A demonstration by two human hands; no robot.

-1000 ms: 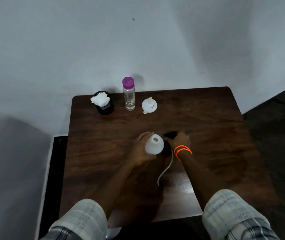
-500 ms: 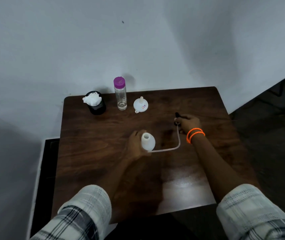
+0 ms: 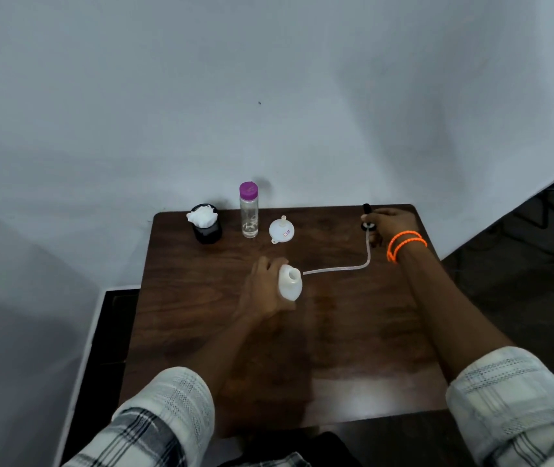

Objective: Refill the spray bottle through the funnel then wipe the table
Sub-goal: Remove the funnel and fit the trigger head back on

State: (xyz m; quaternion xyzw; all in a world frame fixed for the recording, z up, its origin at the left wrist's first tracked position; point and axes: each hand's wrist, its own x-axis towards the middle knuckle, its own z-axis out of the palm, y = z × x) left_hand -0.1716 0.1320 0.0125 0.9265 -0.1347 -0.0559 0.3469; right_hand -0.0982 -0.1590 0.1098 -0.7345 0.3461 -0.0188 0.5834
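At about ten o'clock on the dark wood-grain desk (image 3: 184, 332) stands a squat black cup (image 3: 207, 230) stuffed with crumpled white tissue (image 3: 202, 217), soft and wadded, likely what I will wipe with. Just to its right, near eleven o'clock, stands a slim clear water bottle (image 3: 249, 214) with a purple cap, a little liquid showing in its base. Beside it at twelve lies the small white plastic funnel (image 3: 281, 230), on its side with the spout pointing away from me.

My left hand (image 3: 265, 291) sits at the centre of the desk, its grip wrapped around the spray bottle (image 3: 290, 284), a squat, smooth, milky plastic body with its round neck open and facing up. From just beside that neck a thin pale dip tube (image 3: 336, 268) runs toward two o'clock and bends upward into the black sprayer head (image 3: 367, 217), which my right hand (image 3: 390, 225) holds with fingers closed round it near the far right corner. Two orange bangles (image 3: 405, 244) ring that wrist.

I judge the step to be opening: the head is out and nearly set aside. Next I should put it down, stand the funnel in the neck, uncap the water bottle and pour steadily, keeping the light bottle braced.
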